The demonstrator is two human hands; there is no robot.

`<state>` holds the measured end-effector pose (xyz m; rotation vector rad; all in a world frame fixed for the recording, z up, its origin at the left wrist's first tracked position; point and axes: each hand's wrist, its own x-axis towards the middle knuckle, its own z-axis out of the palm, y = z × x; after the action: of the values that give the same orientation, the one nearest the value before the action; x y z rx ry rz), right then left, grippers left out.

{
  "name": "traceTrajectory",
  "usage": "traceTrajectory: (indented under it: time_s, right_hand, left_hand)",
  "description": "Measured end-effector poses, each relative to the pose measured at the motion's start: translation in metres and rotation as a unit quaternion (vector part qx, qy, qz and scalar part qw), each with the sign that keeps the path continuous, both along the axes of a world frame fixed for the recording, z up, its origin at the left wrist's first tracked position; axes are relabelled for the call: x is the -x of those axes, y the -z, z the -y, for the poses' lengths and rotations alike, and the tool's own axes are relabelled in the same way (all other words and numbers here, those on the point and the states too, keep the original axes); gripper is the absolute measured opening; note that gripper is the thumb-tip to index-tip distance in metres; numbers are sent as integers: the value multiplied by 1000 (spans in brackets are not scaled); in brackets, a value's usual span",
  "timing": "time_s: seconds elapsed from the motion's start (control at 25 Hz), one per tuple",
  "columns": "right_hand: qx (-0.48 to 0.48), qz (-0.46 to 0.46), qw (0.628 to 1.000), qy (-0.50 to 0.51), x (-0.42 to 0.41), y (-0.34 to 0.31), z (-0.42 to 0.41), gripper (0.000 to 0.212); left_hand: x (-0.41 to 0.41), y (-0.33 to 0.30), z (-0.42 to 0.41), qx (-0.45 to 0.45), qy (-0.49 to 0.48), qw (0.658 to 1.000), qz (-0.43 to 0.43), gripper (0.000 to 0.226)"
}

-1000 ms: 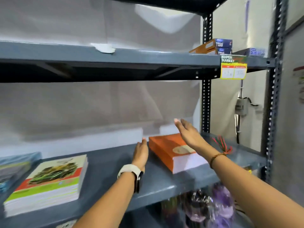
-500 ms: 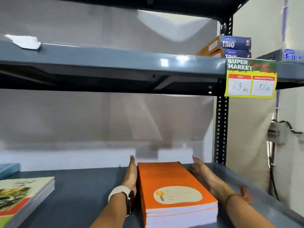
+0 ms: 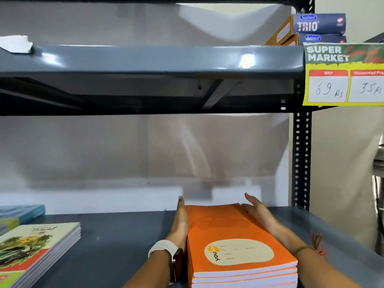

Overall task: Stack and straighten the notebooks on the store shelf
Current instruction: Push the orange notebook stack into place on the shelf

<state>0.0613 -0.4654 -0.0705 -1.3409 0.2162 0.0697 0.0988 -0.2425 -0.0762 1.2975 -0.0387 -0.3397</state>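
Observation:
A stack of orange notebooks lies on the grey shelf, right of centre, its short end towards me. My left hand, with a white watch at the wrist, rests flat along the stack's left side. Against the right side lies my right hand, fingers straight and reaching to the far corner. Neither hand curls around the stack. A second stack with a green and red "Travel" cover sits at the left.
Blue notebooks lie behind the left stack. The upper shelf hangs low overhead, with blue Trio boxes and a yellow price tag at its right end. A perforated black post bounds the right side.
The view has moved closer and turned to face the orange stack. Both hands have come in from above to lie flat against its two long sides, and the stack has turned straight on the shelf.

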Motion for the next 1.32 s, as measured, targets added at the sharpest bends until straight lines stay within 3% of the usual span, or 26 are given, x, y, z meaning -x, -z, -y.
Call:
traceTrajectory:
  time_s: [0.36, 0.52, 0.72, 0.96, 1.2, 1.32]
  right_hand:
    - [54, -2, 998, 14, 33, -10, -9, 80]
    - [-4, -3, 1000, -15, 75, -12, -17, 75]
    - [-75, 19, 997, -29, 115, -2, -19, 62]
    - [-83, 13, 996, 15, 111, -1, -24, 41]
    - [-51, -6, 998, 25, 117, -2, -28, 53]
    - [-49, 12, 998, 50, 120, -3, -29, 81]
  left_hand:
    - [34, -5, -6, -20, 9, 1000, 8, 84]
    - [64, -1, -15, -22, -2, 999, 32, 82]
    - [104, 2, -16, 19, 67, 998, 1, 82]
    - [105, 3, -14, 29, 78, 997, 8, 78]
    - [111, 0, -14, 26, 65, 997, 21, 78]
    - [115, -3, -16, 25, 43, 999, 13, 80]
